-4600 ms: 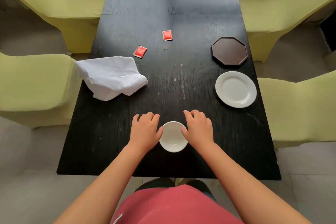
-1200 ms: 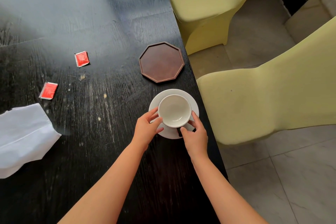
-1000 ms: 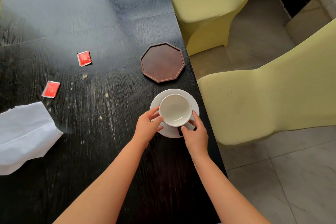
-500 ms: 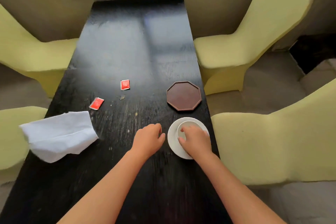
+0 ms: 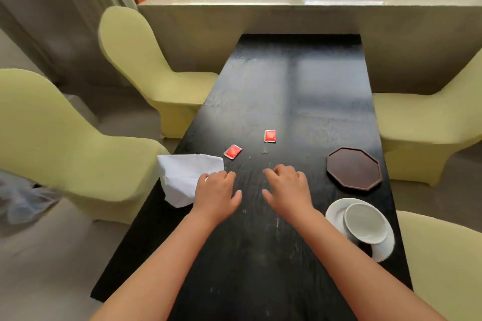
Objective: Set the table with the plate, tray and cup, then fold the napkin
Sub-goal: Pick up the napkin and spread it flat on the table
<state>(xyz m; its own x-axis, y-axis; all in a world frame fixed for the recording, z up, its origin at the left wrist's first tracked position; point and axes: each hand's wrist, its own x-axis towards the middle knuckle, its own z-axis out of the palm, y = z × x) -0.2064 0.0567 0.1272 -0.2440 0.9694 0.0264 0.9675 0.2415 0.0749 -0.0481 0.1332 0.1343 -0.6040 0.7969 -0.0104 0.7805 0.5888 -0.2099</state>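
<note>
The white cup (image 5: 365, 223) stands on the white plate (image 5: 334, 212) near the table's right edge. Beyond them lies the dark brown octagonal tray (image 5: 354, 168), apart from the plate. A crumpled white napkin (image 5: 184, 177) lies at the left edge of the black table (image 5: 287, 91). My left hand (image 5: 217, 191) hovers with curled fingers at the napkin's right side, its fingertips over the cloth; whether it grips is unclear. My right hand (image 5: 287, 187) is empty over the table's middle, fingers loosely bent.
Two red sachets (image 5: 232, 151) (image 5: 270, 136) lie beyond my hands. Yellow-green covered chairs (image 5: 65, 138) (image 5: 430, 122) stand on both sides of the table. A window sill and wall close off the far end.
Both hands have left the cup and plate and moved left toward the middle, the left one reaching the napkin. The view has tilted up and swung left.
</note>
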